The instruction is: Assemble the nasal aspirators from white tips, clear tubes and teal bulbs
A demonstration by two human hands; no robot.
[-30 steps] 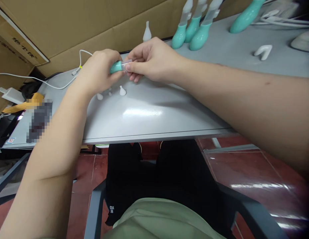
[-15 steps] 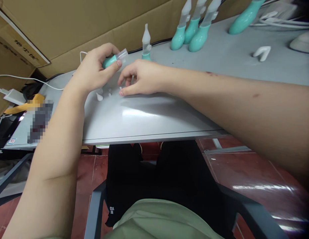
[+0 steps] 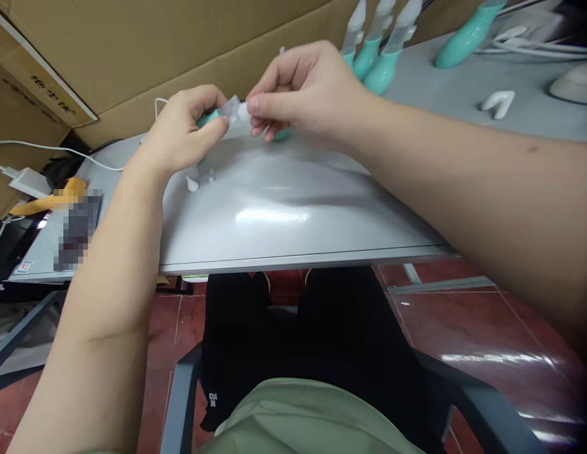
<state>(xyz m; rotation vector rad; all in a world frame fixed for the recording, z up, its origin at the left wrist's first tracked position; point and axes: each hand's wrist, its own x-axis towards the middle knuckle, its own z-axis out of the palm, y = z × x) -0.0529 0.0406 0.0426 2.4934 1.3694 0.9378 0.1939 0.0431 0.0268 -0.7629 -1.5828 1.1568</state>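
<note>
My left hand (image 3: 182, 132) is closed around a teal bulb nasal aspirator (image 3: 208, 118), its clear tube (image 3: 229, 108) pointing up and to the right. At the mouth of that tube, my right hand (image 3: 302, 94) pinches a small white nozzle tip (image 3: 243, 113) between thumb and fingers. The fingers partly cover the tip, so whether it sits on the tube I cannot tell. Below my left hand, a white teardrop-shaped nozzle tip (image 3: 192, 183) and a few tiny pale pieces (image 3: 211, 180) lie on the grey table (image 3: 217, 239). Behind my right hand stands another aspirator (image 3: 282, 134), mostly hidden.
Several assembled teal aspirators (image 3: 382, 72) stand at the back, and another teal bulb (image 3: 468, 41) leans farther right. A white bent piece (image 3: 498, 104) lies on the right. To the left are a yellow-orange object (image 3: 50, 198), a white charger (image 3: 29, 183) and cables. Cardboard (image 3: 170, 44) walls the back.
My right hand has risen from the tabletop to the tube's open end, with a white nozzle tip in its fingers. My left hand holds its aspirator in nearly the same place.
</note>
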